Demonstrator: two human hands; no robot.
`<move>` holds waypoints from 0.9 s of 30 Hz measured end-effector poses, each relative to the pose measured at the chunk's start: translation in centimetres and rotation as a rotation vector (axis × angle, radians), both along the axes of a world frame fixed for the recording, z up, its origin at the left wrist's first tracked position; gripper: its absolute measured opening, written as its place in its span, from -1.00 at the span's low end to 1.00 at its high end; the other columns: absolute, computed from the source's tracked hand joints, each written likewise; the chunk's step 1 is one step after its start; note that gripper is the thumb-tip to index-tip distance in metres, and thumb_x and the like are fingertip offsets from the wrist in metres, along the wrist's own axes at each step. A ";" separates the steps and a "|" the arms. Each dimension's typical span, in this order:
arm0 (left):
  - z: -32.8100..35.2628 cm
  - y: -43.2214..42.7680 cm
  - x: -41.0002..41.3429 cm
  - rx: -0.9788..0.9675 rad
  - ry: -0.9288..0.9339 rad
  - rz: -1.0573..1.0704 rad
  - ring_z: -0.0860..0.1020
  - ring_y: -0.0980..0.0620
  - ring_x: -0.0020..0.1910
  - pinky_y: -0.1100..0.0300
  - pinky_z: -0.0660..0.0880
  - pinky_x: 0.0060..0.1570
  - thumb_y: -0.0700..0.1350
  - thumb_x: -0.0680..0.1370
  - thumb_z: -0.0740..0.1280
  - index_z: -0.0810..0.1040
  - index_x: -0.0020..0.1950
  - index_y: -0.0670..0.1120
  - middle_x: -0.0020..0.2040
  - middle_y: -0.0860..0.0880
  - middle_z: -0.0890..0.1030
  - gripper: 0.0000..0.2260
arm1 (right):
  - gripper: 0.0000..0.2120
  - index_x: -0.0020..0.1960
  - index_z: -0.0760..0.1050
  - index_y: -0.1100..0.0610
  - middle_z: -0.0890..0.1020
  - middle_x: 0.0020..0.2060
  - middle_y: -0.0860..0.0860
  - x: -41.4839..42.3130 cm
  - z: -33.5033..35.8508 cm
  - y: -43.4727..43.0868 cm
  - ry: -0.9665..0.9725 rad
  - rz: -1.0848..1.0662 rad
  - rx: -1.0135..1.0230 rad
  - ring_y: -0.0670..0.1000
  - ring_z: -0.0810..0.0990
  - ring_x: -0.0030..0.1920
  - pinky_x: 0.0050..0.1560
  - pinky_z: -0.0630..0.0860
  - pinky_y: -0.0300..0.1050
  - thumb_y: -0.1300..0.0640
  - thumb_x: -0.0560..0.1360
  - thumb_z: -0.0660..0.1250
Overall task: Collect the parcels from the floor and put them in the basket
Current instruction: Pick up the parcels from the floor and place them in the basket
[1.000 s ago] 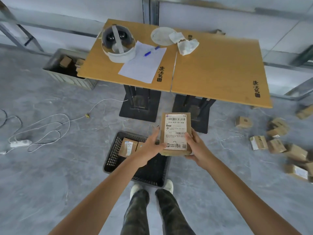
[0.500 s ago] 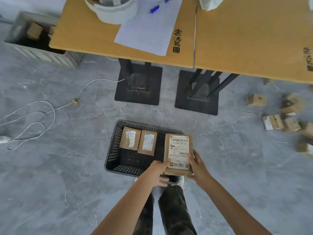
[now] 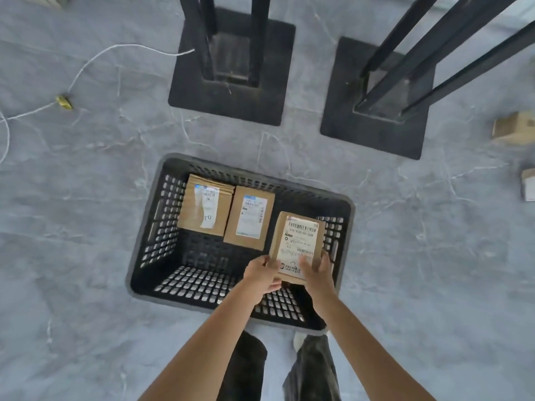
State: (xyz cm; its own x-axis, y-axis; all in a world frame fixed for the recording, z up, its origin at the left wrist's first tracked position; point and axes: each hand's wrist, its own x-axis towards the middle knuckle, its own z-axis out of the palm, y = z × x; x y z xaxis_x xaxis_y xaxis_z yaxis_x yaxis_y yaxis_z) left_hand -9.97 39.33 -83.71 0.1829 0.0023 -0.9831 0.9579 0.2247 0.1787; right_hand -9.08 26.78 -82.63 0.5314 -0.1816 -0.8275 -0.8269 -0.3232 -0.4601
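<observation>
Parcel [image 3: 298, 241] is gripped at its near end by curled fingers of left hand [image 3: 260, 274] and right hand [image 3: 317, 274], within the black basket [image 3: 165, 221] (right side), set on grey floor [image 3: 86, 212] beside table bases [image 3: 231, 108].

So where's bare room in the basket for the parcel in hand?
Bare floor: the near half of the basket, bordered by the left parcel, the middle parcel, the near wall and the left hand. The far right corner, beyond the held parcel, also looks bare. Crowded: far left and middle, along the far wall.
</observation>
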 end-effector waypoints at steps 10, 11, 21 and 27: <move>-13.6 -3.7 3.0 -0.049 0.073 0.580 0.50 -0.02 0.20 0.13 0.40 0.26 -0.39 0.54 0.22 0.38 0.34 -0.15 0.21 -0.12 0.53 -0.61 | -0.47 0.43 0.18 0.11 0.49 0.30 0.12 5.0 -15.5 0.0 0.008 -0.212 -0.016 0.12 0.51 0.25 0.07 0.44 -0.11 0.16 0.54 0.31; -14.3 -4.1 3.3 -0.087 0.083 0.653 0.48 -0.03 0.21 0.13 0.36 0.29 -0.39 0.55 0.20 0.37 0.36 -0.16 0.23 -0.14 0.52 -0.61 | -0.50 0.41 0.20 0.11 0.50 0.29 0.11 5.3 -16.6 0.2 -0.006 -0.185 -0.035 0.12 0.53 0.22 0.06 0.46 -0.11 0.17 0.54 0.30; -17.6 -3.8 3.9 -0.167 0.157 0.445 0.35 -0.12 0.37 -0.09 0.33 0.31 -0.34 0.60 0.12 0.33 0.36 -0.23 0.31 -0.18 0.40 -0.68 | -0.69 0.33 0.34 0.20 0.50 0.29 0.14 7.9 -21.2 -1.5 -0.025 0.310 -0.228 0.15 0.49 0.27 0.19 0.46 -0.02 0.20 0.59 0.20; -18.1 -2.7 3.6 0.021 0.161 -0.094 0.47 -0.06 0.22 0.01 0.42 0.20 -0.25 0.62 0.09 0.35 0.35 -0.20 0.26 -0.13 0.49 -0.70 | -0.51 0.46 0.14 0.17 0.35 0.40 0.13 9.1 -20.1 -1.6 0.002 0.459 -0.174 0.15 0.38 0.37 0.22 0.42 -0.08 0.36 0.56 0.11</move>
